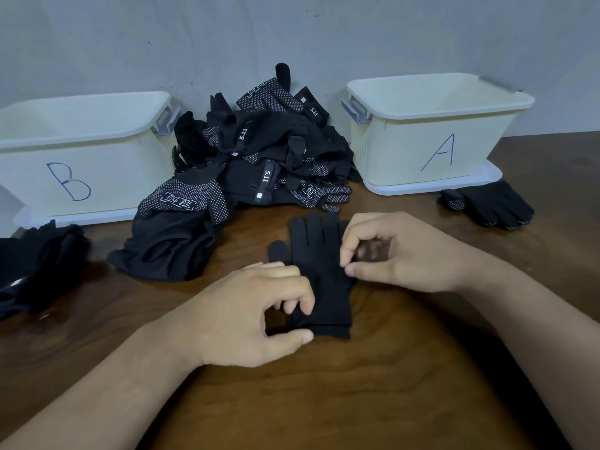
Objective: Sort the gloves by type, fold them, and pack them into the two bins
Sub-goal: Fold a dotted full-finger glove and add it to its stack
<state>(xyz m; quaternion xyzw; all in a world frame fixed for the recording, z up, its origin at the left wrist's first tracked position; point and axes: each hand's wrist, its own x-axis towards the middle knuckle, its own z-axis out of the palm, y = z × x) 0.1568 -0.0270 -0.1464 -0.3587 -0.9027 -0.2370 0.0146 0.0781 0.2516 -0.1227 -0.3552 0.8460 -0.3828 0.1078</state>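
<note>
Left grip (253,316) and right grip (389,254) pinching plain black glove (311,248), lying flat

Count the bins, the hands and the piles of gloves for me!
Bins: 2 (bin B, bin A)
Hands: 2 (left hand, right hand)
Glove piles: 3 (middle pile, left pile, right pile)
Total: 7

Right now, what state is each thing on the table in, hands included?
Bin A: upright, open-topped, contents hidden.
Bin B: upright, open-topped, contents hidden.
Glove pile: heaped between the bins.
Flat glove: lying unfolded, fingers pointing away.
Left hand: pinching the Flat glove's cuff.
Right hand: pinching its side edge.
Right stack: gloves lying before Bin A.
Left stack: gloves lying before Bin B.
</note>
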